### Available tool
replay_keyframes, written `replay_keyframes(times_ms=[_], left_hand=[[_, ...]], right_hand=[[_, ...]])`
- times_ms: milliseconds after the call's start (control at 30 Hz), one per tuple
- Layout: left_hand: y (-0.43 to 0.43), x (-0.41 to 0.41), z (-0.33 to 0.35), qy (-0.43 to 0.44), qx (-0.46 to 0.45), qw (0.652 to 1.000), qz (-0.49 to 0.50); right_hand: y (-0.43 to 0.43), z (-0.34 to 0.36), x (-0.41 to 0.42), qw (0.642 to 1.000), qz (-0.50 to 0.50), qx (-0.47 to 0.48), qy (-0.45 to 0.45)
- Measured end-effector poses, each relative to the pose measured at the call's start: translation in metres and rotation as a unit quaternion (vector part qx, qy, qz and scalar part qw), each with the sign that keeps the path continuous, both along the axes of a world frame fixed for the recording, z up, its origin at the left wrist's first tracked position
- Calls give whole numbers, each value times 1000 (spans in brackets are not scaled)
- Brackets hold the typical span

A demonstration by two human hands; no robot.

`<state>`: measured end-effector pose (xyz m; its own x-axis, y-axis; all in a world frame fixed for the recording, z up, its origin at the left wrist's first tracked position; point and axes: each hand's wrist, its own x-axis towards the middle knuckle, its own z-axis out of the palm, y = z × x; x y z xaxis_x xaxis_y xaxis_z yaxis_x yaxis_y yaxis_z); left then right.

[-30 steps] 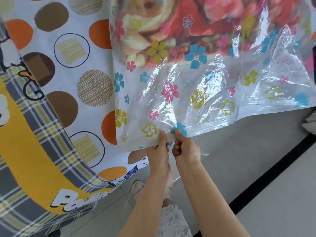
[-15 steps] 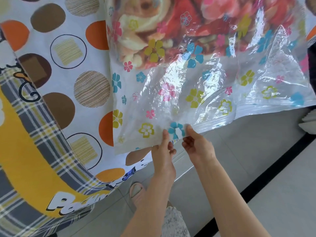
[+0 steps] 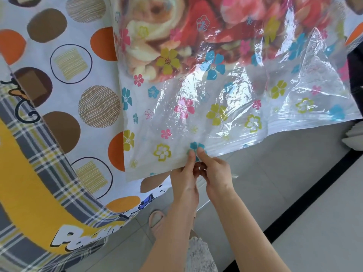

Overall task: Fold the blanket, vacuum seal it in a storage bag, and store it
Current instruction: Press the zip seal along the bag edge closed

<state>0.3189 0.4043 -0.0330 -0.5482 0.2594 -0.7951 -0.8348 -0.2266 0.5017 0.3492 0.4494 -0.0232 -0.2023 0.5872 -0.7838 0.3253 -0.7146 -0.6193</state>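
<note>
Step, by the look of it: closing zip seal at mouth of storage bag (image 3: 196, 114); left hand (image 3: 184, 179) and right hand (image 3: 217, 173) meet at lower centre, side by side, fingers and thumb of each pinching seal strip.

Doing it well: align both tracks; pinch firmly; work along strip toward right of frame; leave no gap.

Blanket (image 3: 196, 36) sits inside storage bag, top centre; storage bag lies on bed (image 3: 59, 75), mouth overhanging floor (image 3: 284, 193).

Count: one storage bag; one blanket; two hands; one sandalled foot (image 3: 157, 220).
</note>
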Motion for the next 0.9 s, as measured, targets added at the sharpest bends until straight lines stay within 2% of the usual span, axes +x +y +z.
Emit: replay_keyframes(times_ms=[67,267,467,633,900], left_hand=[[0,5,2,18,15,1000,-19],[3,9,-3,32,-37,992,-113],[-3,4,-9,76,-82,985,-132],[-5,2,-15,121,-124,972,-161],[-7,-1,-13,137,-96,976,-142]], right_hand=[[-3,-2,1,999,27,24,-11],[-11,-2,0,993,43,93,-53],[-9,-7,-5,995,48,63,-63],[-7,-5,-9,998,-4,32,-63],[9,1,-9,995,-39,14,-93]])
